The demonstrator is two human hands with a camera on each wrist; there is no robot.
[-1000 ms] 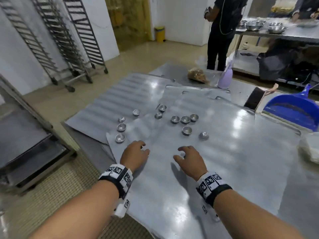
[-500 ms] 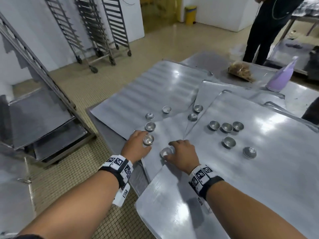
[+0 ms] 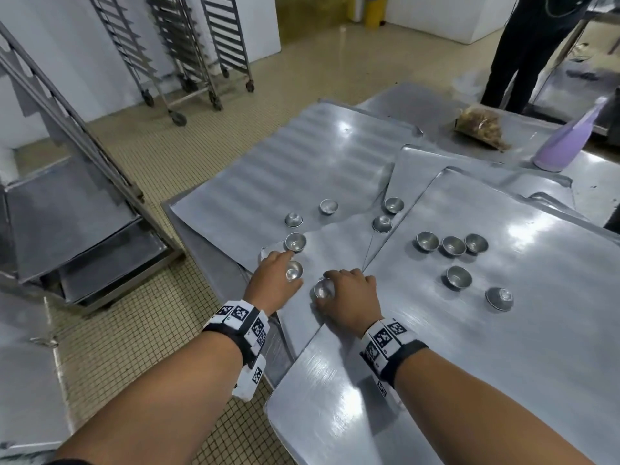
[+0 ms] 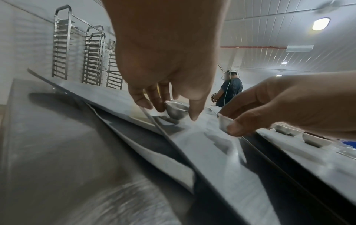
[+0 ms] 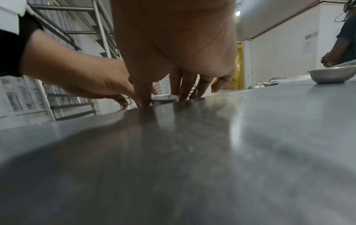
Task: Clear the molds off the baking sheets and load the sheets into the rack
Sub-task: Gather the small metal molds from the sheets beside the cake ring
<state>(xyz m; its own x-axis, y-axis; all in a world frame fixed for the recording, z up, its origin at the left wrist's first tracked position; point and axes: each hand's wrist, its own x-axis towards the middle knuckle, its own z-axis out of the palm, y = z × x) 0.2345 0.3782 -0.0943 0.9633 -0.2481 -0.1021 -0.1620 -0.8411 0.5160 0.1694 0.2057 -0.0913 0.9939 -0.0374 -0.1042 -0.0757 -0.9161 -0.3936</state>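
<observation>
Several overlapping metal baking sheets cover the table, with small round metal molds scattered on them. A row of three molds sits on the top right sheet. My left hand curls thumb and fingers round one mold at the corner of the middle sheet; the left wrist view shows this mold between the fingers. Close beside it, my right hand pinches another mold, which the right wrist view shows between thumb and fingers. A rack with sheets stands at the left.
Wheeled racks stand by the back wall. A purple spray bottle and a bag of brown scraps lie at the table's far side. A person in dark clothes stands beyond it. Tiled floor lies between table and racks.
A second ago both hands lay on the sheet with no mold in them. They have reached forward to the nearest molds, and each hand now holds one.
</observation>
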